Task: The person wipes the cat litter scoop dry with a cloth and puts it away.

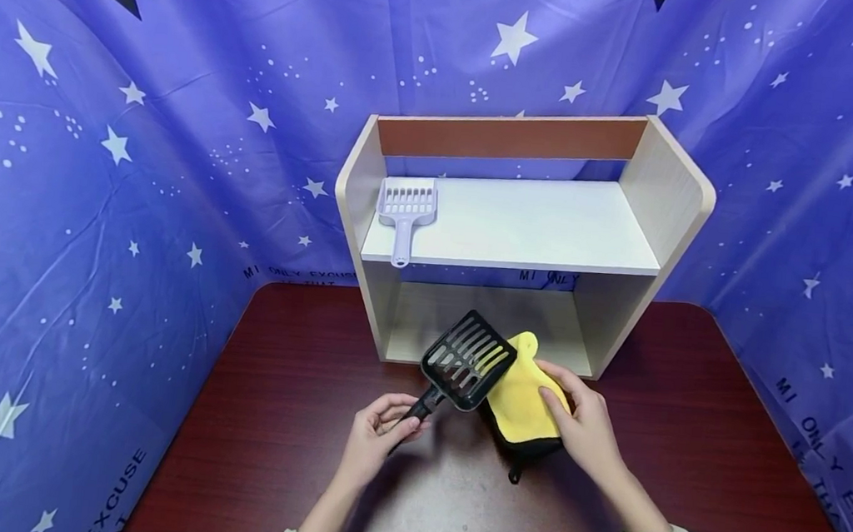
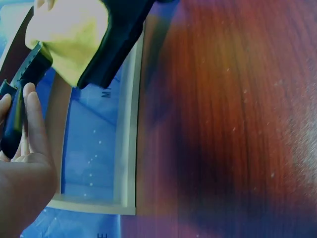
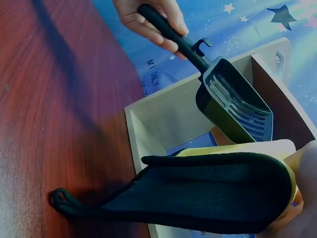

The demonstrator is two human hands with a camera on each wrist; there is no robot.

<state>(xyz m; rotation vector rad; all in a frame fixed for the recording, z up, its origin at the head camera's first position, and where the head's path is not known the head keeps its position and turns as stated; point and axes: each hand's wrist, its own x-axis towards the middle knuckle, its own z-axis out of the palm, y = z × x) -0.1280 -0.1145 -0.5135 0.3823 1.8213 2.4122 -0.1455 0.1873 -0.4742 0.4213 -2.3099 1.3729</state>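
My left hand (image 1: 382,431) grips a black slotted litter scoop (image 1: 464,396) by its handle, its head tilted up towards the shelf. In the right wrist view the scoop (image 3: 212,110) shows a small hook on its handle. My right hand (image 1: 587,419) holds a yellow-and-black cloth (image 1: 524,403), thumb on its yellow face. The cloth's upper left edge overlaps the scoop head. Its dark side (image 3: 208,193) and a hanging loop (image 3: 63,201) face the right wrist camera.
A two-tier wooden shelf (image 1: 513,223) stands at the back of the dark red table (image 1: 271,421). On its upper board, at the left, lies a pale lilac litter scoop (image 1: 404,222). Blue star-printed curtain (image 1: 202,156) surrounds the table at the back and sides.
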